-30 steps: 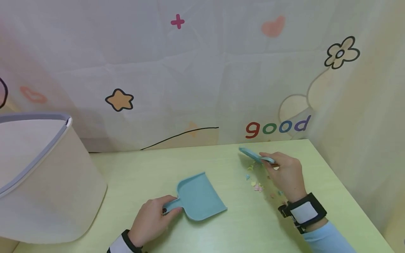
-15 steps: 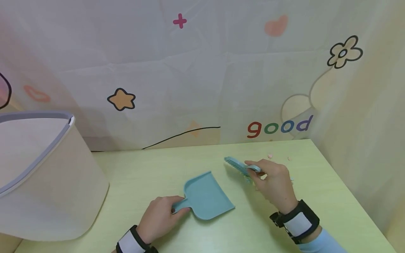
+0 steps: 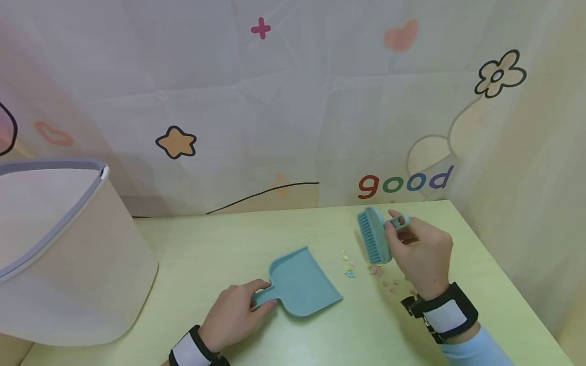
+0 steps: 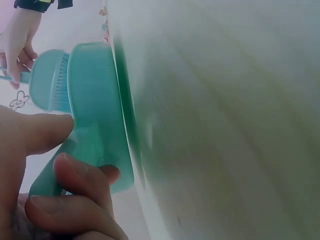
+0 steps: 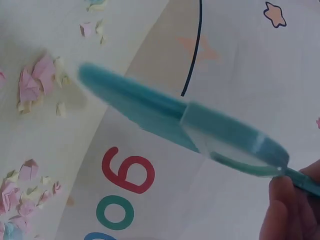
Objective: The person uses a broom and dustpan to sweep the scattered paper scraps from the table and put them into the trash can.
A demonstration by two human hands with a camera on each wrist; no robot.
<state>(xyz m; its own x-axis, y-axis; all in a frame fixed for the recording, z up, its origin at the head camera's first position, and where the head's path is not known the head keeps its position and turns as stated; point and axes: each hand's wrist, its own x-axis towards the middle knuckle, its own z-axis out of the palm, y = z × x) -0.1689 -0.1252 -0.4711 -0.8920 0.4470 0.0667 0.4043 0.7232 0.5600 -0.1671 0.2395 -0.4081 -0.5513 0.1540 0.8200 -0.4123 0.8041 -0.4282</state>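
My left hand (image 3: pixel 235 312) grips the short handle of a blue-green dustpan (image 3: pixel 302 284) that lies on the table, its wide edge facing right. In the left wrist view, thumb and fingers curl round that handle, and the dustpan (image 4: pixel 95 90) is seen from the side. To the right, my right hand (image 3: pixel 423 249) pinches the handle of a matching brush (image 3: pixel 375 236), tilted with its bristles facing left and raised off the table in the right wrist view. Small paper scraps (image 3: pixel 350 273) in pink, yellow and blue lie between dustpan and brush, with more pink scraps (image 5: pixel 37 80) below the brush.
A large white bin (image 3: pixel 78 264) with a grey-purple rim stands at the left of the pale green table (image 3: pixel 192 244). Behind hangs a printed curtain (image 3: pixel 284 112) with the word "good"; it also runs down the right side.
My right hand swept the brush left, then drew it back right and turned it so the bristles face left. Several scraps now lie closer to the dustpan, which shifted slightly right in view.
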